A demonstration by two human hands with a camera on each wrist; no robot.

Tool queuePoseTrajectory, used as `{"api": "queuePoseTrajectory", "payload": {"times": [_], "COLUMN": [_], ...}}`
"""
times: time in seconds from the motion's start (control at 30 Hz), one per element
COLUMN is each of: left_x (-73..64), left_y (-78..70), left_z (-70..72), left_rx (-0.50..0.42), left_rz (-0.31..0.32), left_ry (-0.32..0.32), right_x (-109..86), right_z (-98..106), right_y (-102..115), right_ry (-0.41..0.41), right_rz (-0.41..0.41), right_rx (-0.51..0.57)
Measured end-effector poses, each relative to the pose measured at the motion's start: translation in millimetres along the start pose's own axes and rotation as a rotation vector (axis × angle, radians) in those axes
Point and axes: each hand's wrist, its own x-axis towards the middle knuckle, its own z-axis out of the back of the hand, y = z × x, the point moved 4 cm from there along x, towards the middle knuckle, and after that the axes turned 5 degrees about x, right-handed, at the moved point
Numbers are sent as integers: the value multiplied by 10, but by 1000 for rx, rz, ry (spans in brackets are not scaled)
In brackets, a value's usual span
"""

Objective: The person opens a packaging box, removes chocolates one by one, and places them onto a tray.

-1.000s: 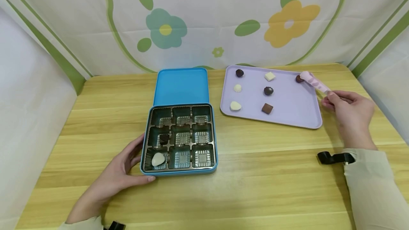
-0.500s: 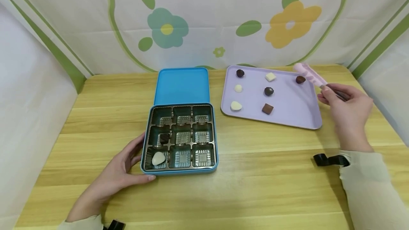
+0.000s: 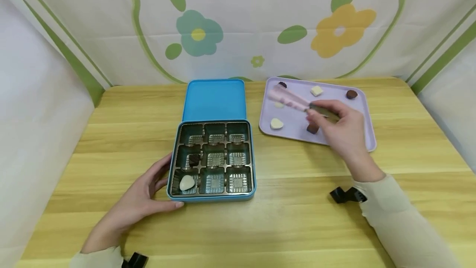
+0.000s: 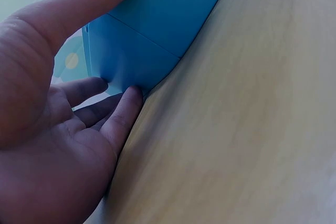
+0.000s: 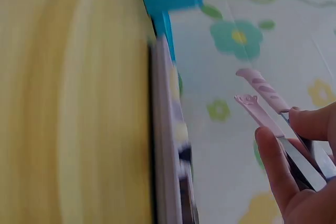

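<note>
My left hand [image 3: 139,204] grips the near left corner of a blue tin box [image 3: 219,198], thumb along the front and fingertips against the left side. The box has a brown divided insert; a white chocolate [image 3: 187,183] lies in the front left compartment and a dark chocolate [image 3: 194,160] in the one behind it. My right hand [image 3: 343,131] holds pink-tipped tongs [image 3: 291,102] over the lilac tray [image 3: 331,90]. In the right wrist view the tong arms [image 5: 268,90] stand apart with nothing between them.
Several chocolates lie on the tray, among them a white square [image 3: 317,90], a dark brown piece [image 3: 351,94], a white piece [image 3: 277,123] and a brown square [image 3: 312,128]. The blue lid [image 3: 215,100] lies behind the box. A floral cloth [image 3: 238,24] hangs behind the wooden table [image 3: 290,218].
My right hand has carried the tongs left across the tray, away from the dark brown chocolate at the far right, which stays on the tray. The left hand keeps its place.
</note>
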Motion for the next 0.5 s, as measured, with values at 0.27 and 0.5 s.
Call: {"api": "queuePoseTrajectory", "payload": {"times": [0.27, 0.5], "left_x": [21, 50], "left_y": [36, 33], "left_z": [-46, -58], "left_rx": [-25, -40], "left_rz": [-2, -4], "left_ry": [-2, -4], "right_x": [-217, -360], "right_z": [-669, -986], "right_y": [302, 463], "right_ry": [271, 503], "right_rz": [188, 383], "right_rx": [-50, -38]}}
